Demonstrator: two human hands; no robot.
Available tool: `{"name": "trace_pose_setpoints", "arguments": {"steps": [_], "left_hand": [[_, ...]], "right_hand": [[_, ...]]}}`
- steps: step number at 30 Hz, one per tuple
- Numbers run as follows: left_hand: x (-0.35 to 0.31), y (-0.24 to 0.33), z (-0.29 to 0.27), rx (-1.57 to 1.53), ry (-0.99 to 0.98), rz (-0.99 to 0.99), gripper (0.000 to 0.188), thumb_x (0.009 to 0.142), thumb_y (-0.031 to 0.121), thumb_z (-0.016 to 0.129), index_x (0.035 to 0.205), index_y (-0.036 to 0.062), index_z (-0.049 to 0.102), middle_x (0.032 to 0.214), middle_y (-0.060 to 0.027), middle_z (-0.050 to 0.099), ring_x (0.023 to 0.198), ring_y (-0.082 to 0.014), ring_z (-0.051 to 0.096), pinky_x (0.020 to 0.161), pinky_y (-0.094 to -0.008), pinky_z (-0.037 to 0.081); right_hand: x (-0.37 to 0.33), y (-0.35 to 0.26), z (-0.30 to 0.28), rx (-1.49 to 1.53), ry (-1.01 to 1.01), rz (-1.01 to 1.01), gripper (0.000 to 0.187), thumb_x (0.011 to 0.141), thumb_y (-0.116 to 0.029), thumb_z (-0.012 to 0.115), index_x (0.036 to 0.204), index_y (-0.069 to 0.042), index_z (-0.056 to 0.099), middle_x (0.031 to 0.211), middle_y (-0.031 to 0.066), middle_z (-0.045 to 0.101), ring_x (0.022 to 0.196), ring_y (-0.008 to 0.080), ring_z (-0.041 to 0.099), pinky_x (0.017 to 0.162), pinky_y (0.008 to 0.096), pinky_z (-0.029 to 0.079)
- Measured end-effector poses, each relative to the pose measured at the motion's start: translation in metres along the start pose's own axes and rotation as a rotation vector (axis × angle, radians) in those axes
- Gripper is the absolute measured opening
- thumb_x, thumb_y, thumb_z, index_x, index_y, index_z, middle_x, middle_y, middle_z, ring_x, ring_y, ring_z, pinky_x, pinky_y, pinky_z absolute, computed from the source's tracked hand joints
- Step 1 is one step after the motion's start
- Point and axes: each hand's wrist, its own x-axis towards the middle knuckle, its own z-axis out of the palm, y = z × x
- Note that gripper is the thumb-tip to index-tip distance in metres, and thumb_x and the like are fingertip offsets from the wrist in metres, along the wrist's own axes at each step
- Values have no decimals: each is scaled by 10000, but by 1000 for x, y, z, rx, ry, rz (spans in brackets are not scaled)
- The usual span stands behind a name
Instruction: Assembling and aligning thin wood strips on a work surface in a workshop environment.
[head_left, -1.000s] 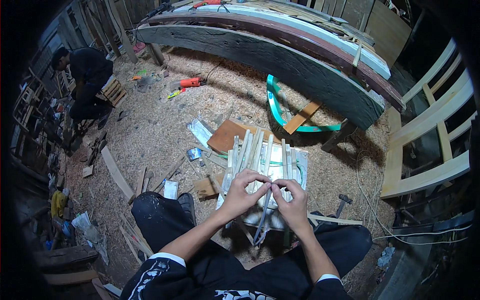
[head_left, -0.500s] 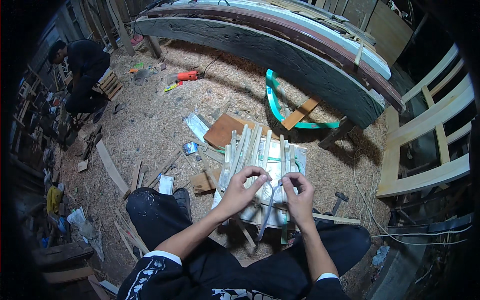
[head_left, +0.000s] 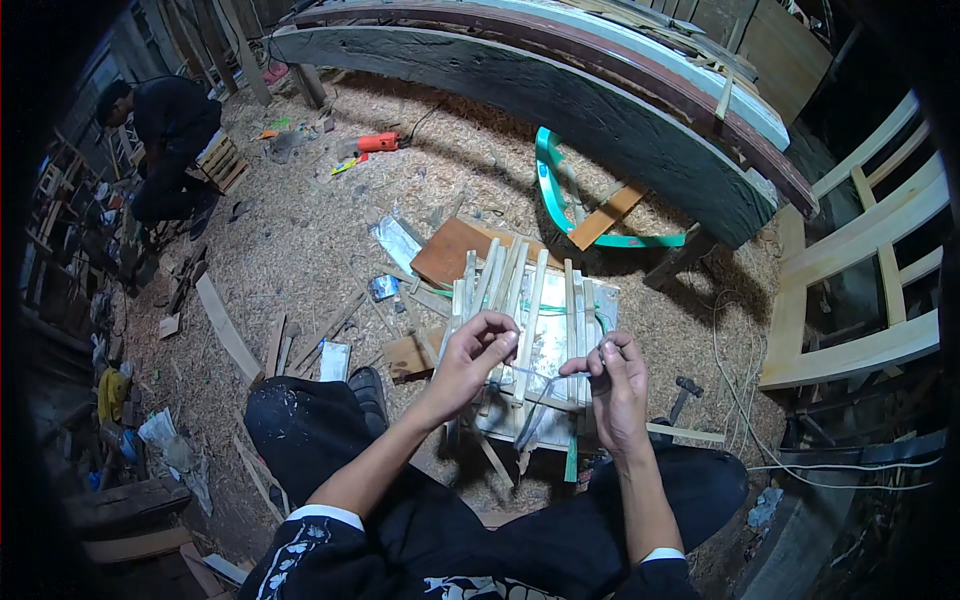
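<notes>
My left hand (head_left: pixel 468 368) pinches one end of a thin, greyish plastic strip (head_left: pixel 537 411) between thumb and fingertips. The other end sits in the bent fingers of my right hand (head_left: pixel 622 398). Between the hands the strip crosses itself, and a loose length hangs below the crossing. Underneath lie several slim wooden sticks (head_left: pixel 531 315), side by side on a pale flat board (head_left: pixel 550 346), with a crosswise stick near my hands. Green strapping (head_left: pixel 571 462) runs around the sticks and hangs off the near edge.
A hammer (head_left: pixel 685 392) lies to the right, near a pale wooden frame (head_left: pixel 850 362). Ahead stands a long bench (head_left: pixel 560 95), with a green curved band (head_left: pixel 546 185) below it. An orange power tool (head_left: pixel 378 142) rests on shavings. Another person (head_left: pixel 175 130) crouches far left.
My hands have moved apart, the right one outward and turned more upright. The strip is now drawn out wider between them, its crossing slightly lower.
</notes>
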Motion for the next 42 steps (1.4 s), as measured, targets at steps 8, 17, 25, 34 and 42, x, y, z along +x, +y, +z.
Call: {"name": "trace_pose_setpoints", "arguments": {"steps": [8,17,25,34,42], "left_hand": [[8,8,-7,-111,-176,-53,151,1064,180,586,1122,41,574,850,-30,607,806,-112,633,667,-262,495],[1,14,1,1053,-203,427,200,930,150,706,1127,117,693,1010,-58,650,963,-240,628,920,-393,356],[-6,11,-1,1134,-253,485,353,857,227,762,1203,188,701,1113,-21,639,1030,-220,599,954,-446,309],[-13,2,5,1204,-201,591,346,769,245,803,1111,251,752,1220,33,637,1192,-206,539,1069,-556,207],[-4,12,-9,1225,-53,640,255,775,191,809,1025,214,768,1087,55,686,1188,-181,573,1089,-545,191]], "right_hand": [[-9,-12,-6,-815,3,-220,140,1039,-181,586,1072,-50,623,818,37,582,715,152,543,687,308,453],[-16,-7,-12,-1666,-215,-548,260,832,-243,800,1086,-198,764,948,33,574,927,206,556,863,385,318],[-18,-10,-5,-1595,-106,-605,176,784,-240,837,956,-232,800,953,-17,577,936,173,541,871,393,267],[-20,-3,0,-1564,-122,-664,182,765,-227,842,942,-246,803,1016,-42,632,970,178,542,878,413,256],[-12,-6,-13,-1534,-40,-745,193,748,-180,836,928,-232,793,1111,-34,665,1087,214,559,994,449,253]]}}
